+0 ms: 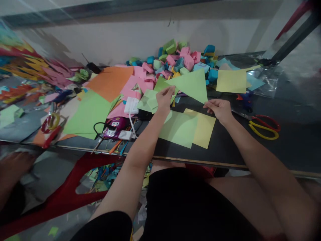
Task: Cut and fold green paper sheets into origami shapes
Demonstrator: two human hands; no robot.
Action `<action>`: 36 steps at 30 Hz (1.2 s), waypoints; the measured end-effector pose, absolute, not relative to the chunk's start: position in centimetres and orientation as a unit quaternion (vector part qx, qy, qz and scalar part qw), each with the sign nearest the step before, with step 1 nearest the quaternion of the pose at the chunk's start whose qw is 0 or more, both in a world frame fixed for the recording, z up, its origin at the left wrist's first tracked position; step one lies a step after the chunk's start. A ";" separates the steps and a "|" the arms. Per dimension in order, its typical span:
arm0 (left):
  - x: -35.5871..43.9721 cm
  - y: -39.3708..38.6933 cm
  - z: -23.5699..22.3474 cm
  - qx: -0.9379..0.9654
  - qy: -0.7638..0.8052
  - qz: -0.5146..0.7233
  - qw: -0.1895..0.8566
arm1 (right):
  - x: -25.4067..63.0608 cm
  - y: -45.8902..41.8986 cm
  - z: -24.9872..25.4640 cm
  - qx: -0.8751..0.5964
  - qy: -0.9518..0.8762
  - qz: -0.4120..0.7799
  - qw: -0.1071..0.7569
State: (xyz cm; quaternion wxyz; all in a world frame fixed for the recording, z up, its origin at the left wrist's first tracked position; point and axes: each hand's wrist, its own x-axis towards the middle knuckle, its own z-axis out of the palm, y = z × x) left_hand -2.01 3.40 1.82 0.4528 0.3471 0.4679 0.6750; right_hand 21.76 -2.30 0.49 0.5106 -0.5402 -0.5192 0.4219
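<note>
I hold a light green paper folded into a triangle [190, 84] above the dark table [288, 147]. My left hand [164, 97] pinches its left corner. My right hand [218, 108] pinches its lower right tip. Under my hands lie a green square sheet [179, 129] and a yellow square sheet [205, 130], overlapping near the table's front edge.
A heap of folded paper cubes [180, 62] sits at the back. Yellow sheet [231, 81], red-and-yellow scissors [264, 126], orange sheet [110, 82], large green sheet [87, 115], white charger and cables [125, 134] lie around. A red plastic stool [67, 194] stands below left.
</note>
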 end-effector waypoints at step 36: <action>-1.5 1.9 0.9 0.481 0.397 0.551 0.555 | 22.2 -2.1 0.3 -0.517 -0.532 0.445 0.502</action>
